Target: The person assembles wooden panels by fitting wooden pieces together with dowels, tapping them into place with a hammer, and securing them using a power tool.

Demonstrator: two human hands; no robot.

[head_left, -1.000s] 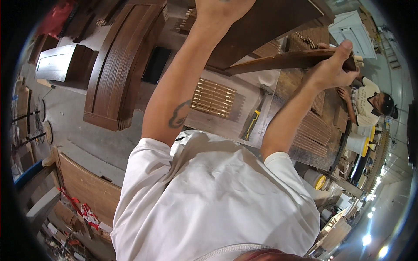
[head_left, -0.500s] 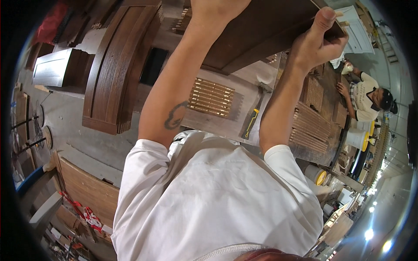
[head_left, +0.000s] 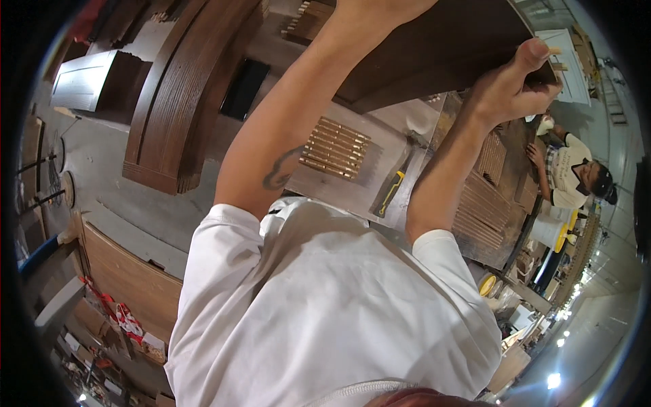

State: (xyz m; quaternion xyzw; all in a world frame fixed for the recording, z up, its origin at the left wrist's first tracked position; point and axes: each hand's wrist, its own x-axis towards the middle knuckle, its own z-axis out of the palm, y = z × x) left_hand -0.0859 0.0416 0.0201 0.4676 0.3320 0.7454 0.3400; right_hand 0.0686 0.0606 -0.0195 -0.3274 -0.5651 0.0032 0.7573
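A large dark brown wooden panel (head_left: 434,47) is tilted in front of me, its upper part cut off by the picture's edge. My right hand (head_left: 519,85) grips its right edge, with the thumb raised along it and the fingers curled. At the top, my left hand (head_left: 390,8) overlaps the panel's left side; its fingers are out of the picture. Below the panel, several slim brown strips (head_left: 334,148) lie in a row on the worktable (head_left: 308,182). A yellow-and-black handled tool (head_left: 391,192) rests to their right.
Long dark cabinet pieces (head_left: 166,102) lie stacked at the left, beside a glossy box-like piece (head_left: 88,80). More brown strips (head_left: 485,210) cover the bench on the right. Beyond it a co-worker (head_left: 569,169) leans in. A brown board (head_left: 132,278) stands at the lower left.
Both hands and the panel have shifted slightly to the right in the picture. The right hand also sits a little lower. My right hand keeps its grip.
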